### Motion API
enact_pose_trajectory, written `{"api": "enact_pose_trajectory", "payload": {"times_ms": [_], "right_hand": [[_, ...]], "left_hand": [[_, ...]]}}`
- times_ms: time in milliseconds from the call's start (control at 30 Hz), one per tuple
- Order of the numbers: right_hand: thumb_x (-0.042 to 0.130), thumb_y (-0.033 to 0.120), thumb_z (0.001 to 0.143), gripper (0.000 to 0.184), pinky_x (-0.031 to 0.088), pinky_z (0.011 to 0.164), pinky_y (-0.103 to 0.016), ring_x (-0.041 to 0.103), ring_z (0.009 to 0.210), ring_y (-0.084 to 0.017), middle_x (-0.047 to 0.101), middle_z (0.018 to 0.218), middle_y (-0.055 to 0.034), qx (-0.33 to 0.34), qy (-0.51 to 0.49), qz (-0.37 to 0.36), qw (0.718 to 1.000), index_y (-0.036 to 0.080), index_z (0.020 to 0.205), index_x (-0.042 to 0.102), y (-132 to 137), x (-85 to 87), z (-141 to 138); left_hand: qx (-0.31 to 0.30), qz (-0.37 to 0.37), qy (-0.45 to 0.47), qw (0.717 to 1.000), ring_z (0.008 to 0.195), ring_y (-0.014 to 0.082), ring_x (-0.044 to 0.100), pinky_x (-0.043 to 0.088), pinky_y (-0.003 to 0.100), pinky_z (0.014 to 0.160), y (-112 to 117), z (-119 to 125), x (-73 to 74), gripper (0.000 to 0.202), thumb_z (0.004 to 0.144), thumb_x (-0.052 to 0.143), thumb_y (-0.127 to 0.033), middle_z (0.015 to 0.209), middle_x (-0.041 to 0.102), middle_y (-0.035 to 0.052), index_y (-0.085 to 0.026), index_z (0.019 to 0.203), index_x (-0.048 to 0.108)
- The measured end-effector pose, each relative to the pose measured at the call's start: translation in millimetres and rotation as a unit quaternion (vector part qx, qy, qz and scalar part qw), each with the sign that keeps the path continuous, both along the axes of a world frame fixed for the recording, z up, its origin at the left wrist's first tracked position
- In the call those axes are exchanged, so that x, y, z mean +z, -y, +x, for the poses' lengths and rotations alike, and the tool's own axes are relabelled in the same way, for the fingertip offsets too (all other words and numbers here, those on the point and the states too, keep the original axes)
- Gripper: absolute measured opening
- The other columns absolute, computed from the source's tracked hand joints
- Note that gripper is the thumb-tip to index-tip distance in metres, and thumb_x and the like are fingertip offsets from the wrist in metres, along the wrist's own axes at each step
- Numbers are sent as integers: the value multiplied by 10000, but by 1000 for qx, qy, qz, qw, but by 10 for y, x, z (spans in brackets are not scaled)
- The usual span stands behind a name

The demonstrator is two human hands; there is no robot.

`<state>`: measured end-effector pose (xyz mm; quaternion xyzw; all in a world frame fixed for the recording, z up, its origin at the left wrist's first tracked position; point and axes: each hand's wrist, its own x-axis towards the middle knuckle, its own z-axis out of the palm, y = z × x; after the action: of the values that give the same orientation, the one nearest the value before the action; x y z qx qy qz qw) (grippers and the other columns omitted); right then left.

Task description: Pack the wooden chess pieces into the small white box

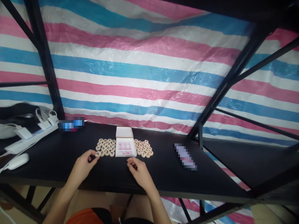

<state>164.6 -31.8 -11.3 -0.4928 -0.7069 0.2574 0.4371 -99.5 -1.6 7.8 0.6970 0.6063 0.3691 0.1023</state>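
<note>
Black-marked Chinese chess pieces (107,148) lie in close rows left of a small open white box (118,152). At the near left corner of these rows, my left hand (84,163) has its thumb and forefinger closed about one round Chinese chess piece (97,154), still level with its neighbours. Just below the box's front edge, my right hand (139,172) rests with fingers loosely bent and apart, and nothing shows in them. Red-marked pieces (143,148) are grouped right of the box. The box's lid (124,132) is folded back, and a sheet with pink lines lies inside.
A blurred phone-like item (185,156) lies on the black table (163,180) to the right. At left are a white power strip (35,137) with plugs, a white mouse (19,161) and a blurred blue item (71,124). Black metal posts and a striped sheet (130,68) enclose the table.
</note>
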Motion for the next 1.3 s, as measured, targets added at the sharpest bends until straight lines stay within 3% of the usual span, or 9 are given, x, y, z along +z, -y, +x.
{"api": "enact_pose_trajectory", "payload": {"times_ms": [133,233,333,433,667,833,1000,1167,1300], "right_hand": [[511,229,838,155,474,663,-262,623,718,-160,678,816,-30,1,-8,-8,1000,199,926,635,-3,31,7],[498,232,854,156,468,686,-270,619,764,-170,669,832,-34,-17,27,12,999,199,919,635,-122,180,21],[498,207,857,172,437,805,-308,593,885,-195,657,895,-58,-37,144,50,988,184,957,636,-395,401,17],[522,204,851,254,375,924,-328,537,1066,-215,620,1113,-95,-1,284,13,959,176,1088,609,-755,548,-16],[808,343,533,454,458,722,-308,628,917,-287,684,1015,-118,62,391,-97,913,187,944,693,-1324,500,-122],[804,411,518,471,454,638,-298,653,825,-288,705,934,-130,62,424,-134,894,169,909,703,-1421,472,-154],[790,403,549,429,442,636,-278,647,828,-267,702,943,-112,65,415,-127,898,184,909,711,-1427,450,-162],[701,262,670,184,421,705,-280,610,917,-266,663,1023,-130,60,376,-70,922,170,828,718,-1344,449,-139],[608,215,752,115,399,674,-254,612,797,-199,683,872,-76,50,318,-34,946,178,831,683,-1263,538,-55]], "left_hand": [[19,-30,-65,997,711,201,611,461,270,650,-70,-145,-68,189,776,501,-353,775,669,14,-234,815,642],[3,1,-105,994,821,235,603,470,316,742,-82,-145,-129,217,803,470,-313,880,685,41,-233,886,654],[-21,23,-120,992,889,255,584,460,356,805,-66,-155,-168,263,829,453,-306,962,682,62,-222,973,656],[-36,25,-113,993,917,258,577,454,369,831,-47,-177,-186,280,844,450,-313,995,681,61,-224,1025,645],[-25,24,-109,993,901,254,575,455,366,823,-37,-163,-202,290,856,433,-321,949,670,63,-203,1050,614],[-26,31,-110,993,893,250,578,457,358,807,-28,-159,-201,279,857,431,-320,934,664,61,-213,1037,616],[-34,42,-123,991,901,265,574,449,384,840,-27,-156,-202,295,863,418,-330,950,665,80,-191,1024,623],[-33,46,-115,992,903,263,579,458,381,837,-8,-136,-187,282,854,431,-315,948,670,74,-205,1024,628],[-29,58,-85,994,919,257,595,470,369,828,-1,-151,-168,263,849,440,-320,956,672,65,-214,998,629]]}}
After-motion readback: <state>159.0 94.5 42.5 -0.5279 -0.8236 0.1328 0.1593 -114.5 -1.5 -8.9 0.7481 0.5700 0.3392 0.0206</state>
